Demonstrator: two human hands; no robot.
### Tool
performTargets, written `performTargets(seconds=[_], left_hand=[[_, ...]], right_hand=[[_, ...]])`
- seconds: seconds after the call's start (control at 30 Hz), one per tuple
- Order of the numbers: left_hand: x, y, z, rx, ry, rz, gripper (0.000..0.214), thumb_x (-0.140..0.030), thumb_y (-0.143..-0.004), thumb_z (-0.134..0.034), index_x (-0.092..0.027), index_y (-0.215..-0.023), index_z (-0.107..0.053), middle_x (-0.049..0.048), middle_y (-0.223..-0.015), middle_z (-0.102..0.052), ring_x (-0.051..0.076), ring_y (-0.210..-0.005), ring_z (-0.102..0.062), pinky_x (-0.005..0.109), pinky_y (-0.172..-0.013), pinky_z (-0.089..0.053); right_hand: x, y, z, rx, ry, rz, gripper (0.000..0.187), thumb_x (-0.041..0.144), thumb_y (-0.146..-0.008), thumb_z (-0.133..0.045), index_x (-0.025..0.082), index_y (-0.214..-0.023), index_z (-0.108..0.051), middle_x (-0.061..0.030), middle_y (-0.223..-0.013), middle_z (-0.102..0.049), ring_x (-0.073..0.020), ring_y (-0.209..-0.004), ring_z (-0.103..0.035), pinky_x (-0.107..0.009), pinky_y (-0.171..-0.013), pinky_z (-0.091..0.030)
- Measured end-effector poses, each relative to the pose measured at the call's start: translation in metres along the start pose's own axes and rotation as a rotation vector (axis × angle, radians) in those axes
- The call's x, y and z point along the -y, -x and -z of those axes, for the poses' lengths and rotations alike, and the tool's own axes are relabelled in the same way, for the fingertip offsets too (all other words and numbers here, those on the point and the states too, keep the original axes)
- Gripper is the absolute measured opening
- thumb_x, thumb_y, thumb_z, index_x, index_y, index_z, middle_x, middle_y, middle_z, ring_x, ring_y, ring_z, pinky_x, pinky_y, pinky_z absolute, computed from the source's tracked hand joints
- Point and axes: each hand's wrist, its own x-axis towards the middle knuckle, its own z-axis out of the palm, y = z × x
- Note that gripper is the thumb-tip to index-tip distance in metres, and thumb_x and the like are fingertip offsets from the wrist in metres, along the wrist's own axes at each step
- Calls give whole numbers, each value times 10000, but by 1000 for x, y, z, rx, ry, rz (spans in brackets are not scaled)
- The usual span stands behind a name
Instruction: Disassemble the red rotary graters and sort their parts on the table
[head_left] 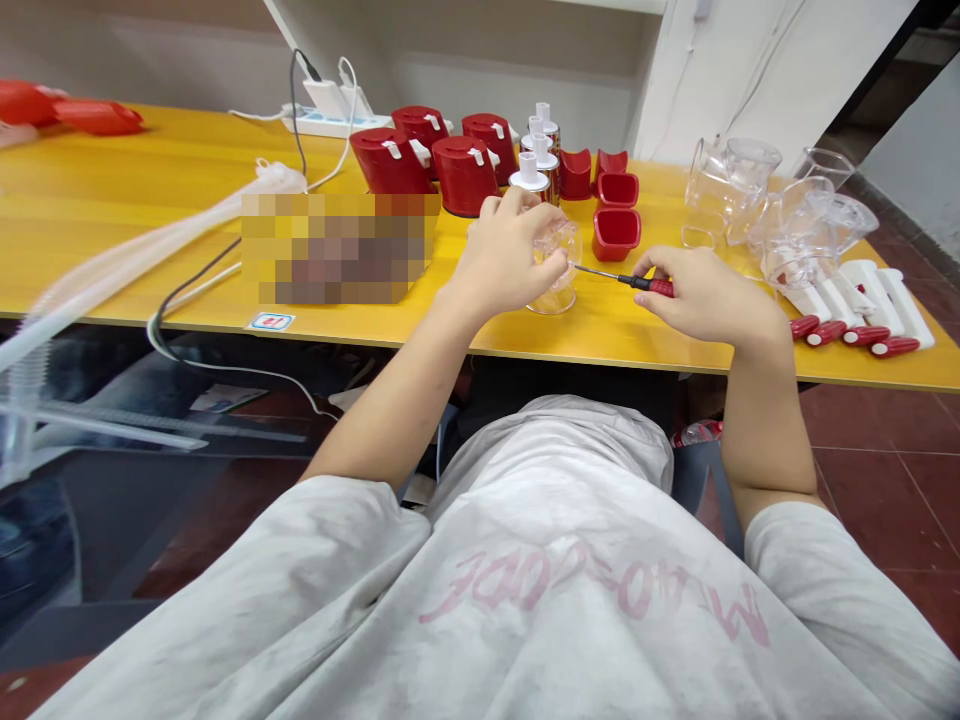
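My left hand [512, 240] is closed on a clear plastic cup [556, 297] that stands near the table's front edge; the fingers cover much of its upper part. Between the fingers of my right hand [694, 290] is a screwdriver [637, 284] with a black and red handle. Its thin metal shaft points left, and the tip meets the side of the clear cup by my left thumb. Whether a screw sits under the tip is too small to tell. Just behind the cup are two small red square cups [616, 235].
Several red round housings [466, 175] and white-topped cylinders [529, 172] stand behind my hands. At right are clear plastic jugs [806, 225] and white handles with red ends [870, 305]. Cables and a power strip [337, 124] lie at left, beside a blurred patch.
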Motion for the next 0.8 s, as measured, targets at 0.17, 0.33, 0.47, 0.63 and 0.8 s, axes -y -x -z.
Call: performTargets(seconds=[0.17,0.33,0.47,0.63,0.8], left_hand=[[1,0,0,0,2,0,572,-524,-1095,-799,-302,-1622,-826,194,-1776,-706,557,-1719,-602,811,-1501,-466],[1,0,0,2,-7,-3,576,-510,-1099,-790,-302,-1635,-824,194,-1781,-698,555,-1718,-600,808,-1496,-468],[1,0,-1,-6,-21,-4,559,-468,-1095,-786,-306,-1628,-830,190,-1760,-709,543,-1685,-623,803,-1491,-474],[2,0,-2,-14,-24,-9,550,-469,-1096,-786,-302,-1618,-836,191,-1750,-712,535,-1677,-631,801,-1492,-478],[1,0,0,12,-8,2,566,-491,-1097,-791,-307,-1631,-825,194,-1785,-688,552,-1716,-606,807,-1501,-464]], right_hand=[[3,1,1,-7,-10,-7,324,328,-1123,-841,238,-1421,-928,-135,-1199,-962,-373,-1056,-875,-512,-1005,-688],[5,1,1,-16,-8,-5,323,333,-1144,-819,241,-1433,-931,-134,-1197,-962,-376,-1069,-879,-514,-1008,-687],[6,1,2,-18,-22,-17,302,335,-1148,-837,250,-1418,-942,-132,-1207,-963,-385,-1087,-885,-526,-1035,-685],[9,2,2,-21,-14,-25,289,313,-1155,-831,231,-1408,-945,-151,-1227,-963,-400,-1107,-892,-545,-1063,-681],[10,2,2,-20,-2,-19,302,324,-1162,-806,232,-1418,-939,-149,-1223,-966,-397,-1104,-890,-540,-1050,-686]])
